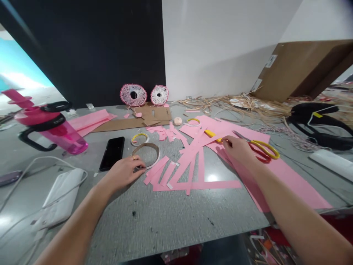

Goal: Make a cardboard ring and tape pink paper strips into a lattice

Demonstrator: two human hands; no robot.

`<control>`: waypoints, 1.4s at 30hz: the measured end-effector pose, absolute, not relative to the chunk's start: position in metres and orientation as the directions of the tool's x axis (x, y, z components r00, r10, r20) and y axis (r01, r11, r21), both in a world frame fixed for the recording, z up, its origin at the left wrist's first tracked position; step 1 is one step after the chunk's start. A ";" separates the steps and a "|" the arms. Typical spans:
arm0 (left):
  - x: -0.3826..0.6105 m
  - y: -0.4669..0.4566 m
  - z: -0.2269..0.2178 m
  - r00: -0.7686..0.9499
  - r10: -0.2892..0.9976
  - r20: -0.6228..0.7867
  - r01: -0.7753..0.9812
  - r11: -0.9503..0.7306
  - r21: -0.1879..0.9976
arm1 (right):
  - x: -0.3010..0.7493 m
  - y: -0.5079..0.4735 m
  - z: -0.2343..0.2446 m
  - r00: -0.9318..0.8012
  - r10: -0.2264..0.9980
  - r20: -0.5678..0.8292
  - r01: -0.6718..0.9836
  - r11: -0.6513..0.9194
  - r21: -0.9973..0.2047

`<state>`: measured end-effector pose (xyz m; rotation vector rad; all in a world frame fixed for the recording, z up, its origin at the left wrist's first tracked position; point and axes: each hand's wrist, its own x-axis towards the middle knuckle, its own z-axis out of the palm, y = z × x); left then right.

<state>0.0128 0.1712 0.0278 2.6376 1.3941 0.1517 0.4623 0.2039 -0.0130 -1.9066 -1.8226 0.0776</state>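
Observation:
My left hand rests on the grey table with its fingers curled, touching the near rim of a large tape ring. My right hand lies on the pink paper sheet, its fingertips pinched on a yellow stick-like object. Yellow-and-red-handled scissors lie just right of that hand. Several pink paper strips lie fanned out between my two hands.
A black phone, a small yellow-lined tape roll, a pink bottle and a white mask sit to the left. Two string-wound discs stand by the wall. Straw, a cardboard box and a black item are at the right.

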 end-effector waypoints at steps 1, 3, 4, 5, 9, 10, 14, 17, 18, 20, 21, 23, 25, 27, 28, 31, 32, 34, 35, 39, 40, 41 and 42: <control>0.015 0.171 0.028 0.577 0.816 0.024 0.806 -0.574 0.141 | 0.463 0.205 -0.014 0.106 0.953 0.285 0.919 0.016 -0.394; 0.020 0.168 0.027 0.593 0.805 0.038 0.803 -0.594 0.054 | 0.464 0.206 -0.016 0.098 0.957 0.275 0.914 0.022 -0.404; 0.022 0.167 0.027 0.596 0.802 0.041 0.803 -0.597 0.013 | 0.464 0.207 -0.016 0.093 0.958 0.270 0.912 0.027 -0.409; 0.025 0.166 0.027 0.599 0.800 0.044 0.801 -0.599 -0.021 | 0.465 0.208 -0.017 0.090 0.960 0.265 0.910 0.029 -0.414; 0.032 0.163 0.026 0.618 0.783 0.068 0.786 -0.614 -0.073 | 0.463 0.209 -0.015 0.063 0.966 0.251 0.905 0.051 -0.423; 0.033 0.163 0.025 0.619 0.781 0.077 0.785 -0.615 -0.077 | 0.463 0.209 -0.015 0.053 0.968 0.246 0.904 0.058 -0.423; 0.034 0.162 0.024 0.624 0.774 0.103 0.781 -0.618 -0.090 | 0.463 0.210 -0.014 0.046 0.971 0.234 0.899 0.062 -0.433; 0.034 0.162 0.024 0.636 0.763 0.111 0.771 -0.630 -0.092 | 0.463 0.210 -0.014 0.067 0.970 0.235 0.894 0.046 -0.446; 0.034 0.162 0.024 0.639 0.761 0.113 0.769 -0.633 -0.092 | 0.463 0.210 -0.014 0.071 0.970 0.234 0.893 0.043 -0.448; 0.034 0.162 0.024 0.642 0.757 0.121 0.766 -0.636 -0.089 | 0.462 0.209 -0.013 0.068 0.971 0.231 0.893 0.044 -0.449; 0.035 0.161 0.024 0.642 0.756 0.128 0.766 -0.636 -0.086 | 0.461 0.209 -0.013 0.062 0.971 0.231 0.893 0.049 -0.448; 0.035 0.161 0.024 0.640 0.755 0.143 0.768 -0.635 -0.083 | 0.460 0.209 -0.012 0.052 0.971 0.234 0.893 0.060 -0.445; 0.035 0.161 0.024 0.631 0.758 0.164 0.774 -0.628 -0.079 | 0.459 0.209 -0.012 0.048 0.969 0.241 0.892 0.067 -0.447; 0.035 0.161 0.024 0.614 0.765 0.195 0.786 -0.613 -0.072 | 0.459 0.209 -0.012 0.045 0.968 0.247 0.888 0.074 -0.455; 0.034 0.162 0.025 0.601 0.770 0.216 0.796 -0.602 -0.065 | 0.459 0.209 -0.012 0.043 0.967 0.250 0.884 0.080 -0.460; 0.027 0.164 0.029 0.541 0.788 0.294 0.830 -0.557 -0.033 | 0.458 0.209 -0.013 0.041 0.963 0.268 0.872 0.097 -0.479; 0.024 0.166 0.031 0.510 0.796 0.324 0.845 -0.535 -0.014 | 0.458 0.210 -0.012 0.050 0.960 0.276 0.868 0.095 -0.488; 0.019 0.168 0.036 0.442 0.813 0.381 0.871 -0.490 0.035 | 0.459 0.210 -0.011 0.091 0.951 0.294 0.857 0.076 -0.510; 0.017 0.169 0.039 0.399 0.823 0.404 0.884 -0.463 0.069 | 0.460 0.211 -0.011 0.123 0.944 0.307 0.851 0.059 -0.521; 0.016 0.172 0.044 0.342 0.836 0.429 0.898 -0.425 0.112 | 0.472 0.216 -0.005 0.305 0.874 0.379 0.823 -0.041 -0.567; 0.018 0.172 0.045 0.317 0.841 0.439 0.907 -0.404 0.119 | 0.475 0.217 -0.004 0.351 0.850 0.393 0.813 -0.068 -0.578; 0.019 0.172 0.045 0.290 0.847 0.446 0.916 -0.380 0.127 | 0.479 0.218 -0.004 0.389 0.829 0.401 0.803 -0.092 -0.589; 0.021 0.172 0.044 0.267 0.855 0.446 0.924 -0.359 0.135 | 0.481 0.219 -0.004 0.416 0.815 0.404 0.794 -0.109 -0.598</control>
